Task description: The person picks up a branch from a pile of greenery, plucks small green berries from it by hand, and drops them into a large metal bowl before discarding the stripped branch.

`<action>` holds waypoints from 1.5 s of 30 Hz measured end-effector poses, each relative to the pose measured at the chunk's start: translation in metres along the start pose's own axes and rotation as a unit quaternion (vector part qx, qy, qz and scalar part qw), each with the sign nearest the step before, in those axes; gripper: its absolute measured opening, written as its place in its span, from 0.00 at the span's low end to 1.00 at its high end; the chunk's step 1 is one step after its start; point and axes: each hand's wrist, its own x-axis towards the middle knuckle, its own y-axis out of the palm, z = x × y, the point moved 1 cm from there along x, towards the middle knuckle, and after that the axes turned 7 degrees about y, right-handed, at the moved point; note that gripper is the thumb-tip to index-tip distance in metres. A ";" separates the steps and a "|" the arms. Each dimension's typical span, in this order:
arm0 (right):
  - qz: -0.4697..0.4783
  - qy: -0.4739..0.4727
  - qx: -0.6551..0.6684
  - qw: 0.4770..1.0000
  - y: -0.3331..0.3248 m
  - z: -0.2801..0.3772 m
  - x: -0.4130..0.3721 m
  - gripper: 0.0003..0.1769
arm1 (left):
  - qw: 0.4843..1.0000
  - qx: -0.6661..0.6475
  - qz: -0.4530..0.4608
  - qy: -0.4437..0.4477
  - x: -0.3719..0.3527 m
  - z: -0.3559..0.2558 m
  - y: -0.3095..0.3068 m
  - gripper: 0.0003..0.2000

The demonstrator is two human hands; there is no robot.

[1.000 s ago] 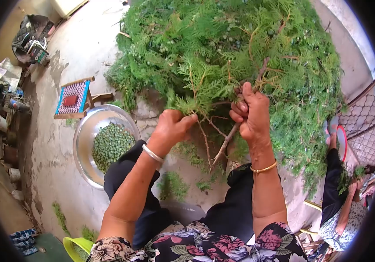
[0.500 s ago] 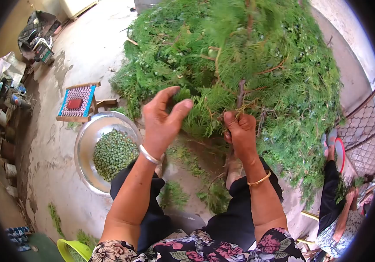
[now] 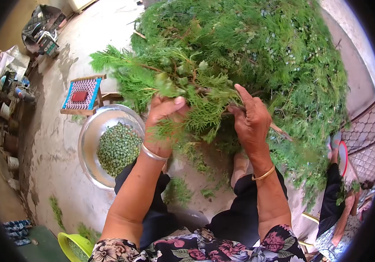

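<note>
A leafy green branch (image 3: 200, 91) with round green cones lies across both hands, its bare stem end pointing right. My left hand (image 3: 163, 120) is closed on the branch's leafy part, its fingers partly hidden by foliage. With thumb and index finger, my right hand (image 3: 252, 120) pinches the woody stem. Behind them spreads a big pile of cut green branches (image 3: 301, 74). To the left, a metal basin (image 3: 87, 155) holds many small green cones (image 3: 117, 148).
A low woven stool (image 3: 81, 94) stands behind the basin. A yellow-green bucket (image 3: 67, 249) is at the lower left. Another person (image 3: 336, 227) sits at the lower right near wire mesh (image 3: 362, 139). Clutter lines the left wall.
The branch has swung from upright to lying leftward across my hands. My left hand has gone from open to closed on it, and my right hand has shifted slightly right.
</note>
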 end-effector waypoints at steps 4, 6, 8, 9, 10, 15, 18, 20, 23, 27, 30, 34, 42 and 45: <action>0.092 0.138 0.114 0.980 -0.003 -0.002 -0.006 0.39 | 0.998 -0.032 -0.014 -0.052 0.003 0.010 -0.001 0.16; 0.162 0.231 0.210 0.936 -0.011 -0.011 -0.003 0.36 | 0.993 -0.068 -0.041 -0.091 0.007 0.017 -0.027 0.12; 0.223 0.320 0.302 0.870 -0.017 -0.018 -0.001 0.33 | 0.991 -0.097 -0.013 -0.091 0.010 0.023 -0.053 0.16; 0.262 0.350 0.342 0.832 -0.018 -0.020 0.000 0.33 | 0.988 -0.127 0.015 -0.087 0.012 0.023 -0.054 0.19; 0.299 0.376 0.381 0.790 -0.020 -0.020 0.000 0.33 | 0.988 -0.126 0.016 -0.091 0.012 0.024 -0.054 0.19; 0.375 0.404 0.371 0.747 -0.022 -0.017 0.002 0.22 | 0.989 -0.115 0.054 -0.081 0.013 0.020 -0.065 0.21; 0.326 0.385 0.438 0.745 -0.018 -0.014 -0.006 0.19 | 0.997 0.024 -0.061 -0.037 0.006 0.014 -0.034 0.21; 0.194 0.373 0.449 0.789 -0.019 -0.010 -0.006 0.22 | 0.983 0.176 -0.009 -0.055 0.008 0.007 -0.012 0.21; 0.088 0.309 0.288 0.902 -0.007 -0.031 -0.015 0.23 | 0.916 0.393 -0.055 -0.050 0.002 0.002 -0.018 0.17; 0.091 0.290 0.046 0.952 -0.017 -0.018 -0.013 0.23 | 0.784 0.592 -0.068 0.176 -0.003 0.007 -0.006 0.13; 0.118 0.229 -0.072 0.964 -0.016 -0.007 -0.016 0.21 | 0.683 0.660 0.089 0.302 -0.003 0.018 0.006 0.06; 0.178 0.194 -0.093 0.960 -0.011 0.000 -0.023 0.20 | 0.698 0.639 0.182 0.267 -0.005 0.049 0.007 0.08; 0.231 0.131 -0.072 0.961 -0.012 0.009 -0.036 0.20 | 0.580 0.756 0.255 0.166 -0.012 0.062 0.003 0.14; 0.249 0.134 -0.080 0.956 -0.016 0.009 -0.033 0.20 | 0.631 0.721 0.232 0.171 -0.008 0.060 -0.002 0.11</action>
